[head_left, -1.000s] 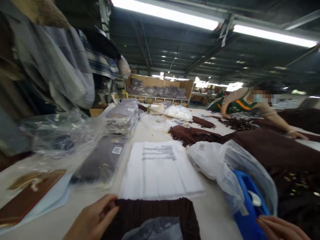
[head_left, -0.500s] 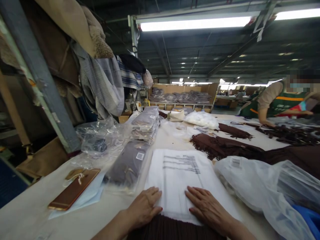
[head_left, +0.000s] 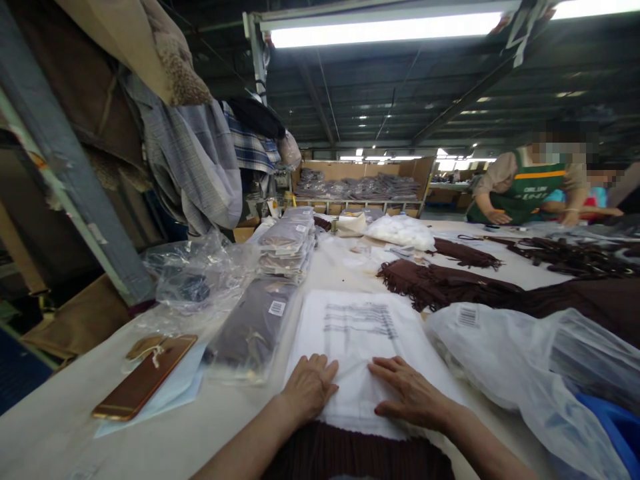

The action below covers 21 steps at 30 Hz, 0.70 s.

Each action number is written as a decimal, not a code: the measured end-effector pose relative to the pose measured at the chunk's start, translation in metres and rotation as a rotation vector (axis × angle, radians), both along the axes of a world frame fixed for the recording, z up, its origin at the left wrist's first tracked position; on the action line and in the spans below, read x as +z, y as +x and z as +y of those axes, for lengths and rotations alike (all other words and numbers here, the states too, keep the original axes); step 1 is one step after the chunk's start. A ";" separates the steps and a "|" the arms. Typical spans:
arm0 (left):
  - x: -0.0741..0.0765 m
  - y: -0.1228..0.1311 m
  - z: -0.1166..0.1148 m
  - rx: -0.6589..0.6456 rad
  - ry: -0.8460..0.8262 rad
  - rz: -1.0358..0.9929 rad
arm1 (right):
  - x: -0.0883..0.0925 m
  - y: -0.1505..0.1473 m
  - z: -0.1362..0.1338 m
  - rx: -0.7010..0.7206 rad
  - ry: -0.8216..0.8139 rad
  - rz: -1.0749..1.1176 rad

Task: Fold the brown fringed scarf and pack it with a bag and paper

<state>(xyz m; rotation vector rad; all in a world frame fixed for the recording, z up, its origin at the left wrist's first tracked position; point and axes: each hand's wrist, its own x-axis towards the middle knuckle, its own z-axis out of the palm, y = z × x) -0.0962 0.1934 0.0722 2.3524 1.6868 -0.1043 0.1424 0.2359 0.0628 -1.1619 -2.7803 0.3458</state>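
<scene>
A white sheet (head_left: 350, 347) with dark printed lines lies in front of me, its near edge over dark brown pleated or fringed fabric (head_left: 350, 453). My left hand (head_left: 311, 385) rests on the sheet's left side, fingers spread. On its right side lies my right hand (head_left: 407, 393), palm down with fingers apart. Neither hand grips anything. Left of the sheet is a bagged grey item (head_left: 255, 327) with a barcode label. To the right is a translucent white plastic bag (head_left: 490, 347), also with a barcode.
Bagged grey items (head_left: 286, 243) are stacked farther back. A phone (head_left: 145, 380) lies on light blue material at the left, near crumpled plastic (head_left: 200, 270). Brown fringed fabric (head_left: 450, 287) spreads to the right. A person in a green apron (head_left: 530, 187) stands across the table.
Both hands have moved slightly farther up the white sheet. The person across the table has straightened, with both hands now showing. The view has shifted a little.
</scene>
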 end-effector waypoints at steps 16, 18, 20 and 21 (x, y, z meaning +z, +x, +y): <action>0.005 0.004 0.003 -0.069 0.053 0.076 | -0.007 -0.018 -0.013 -0.145 0.175 0.084; 0.004 0.005 0.007 -0.046 0.062 0.084 | -0.006 -0.020 -0.020 -0.150 0.190 0.100; 0.003 0.004 0.010 -0.027 0.063 0.084 | -0.006 -0.022 -0.027 -0.148 0.201 0.106; 0.003 0.003 0.011 -0.020 0.062 0.084 | -0.006 -0.024 -0.029 -0.146 0.203 0.107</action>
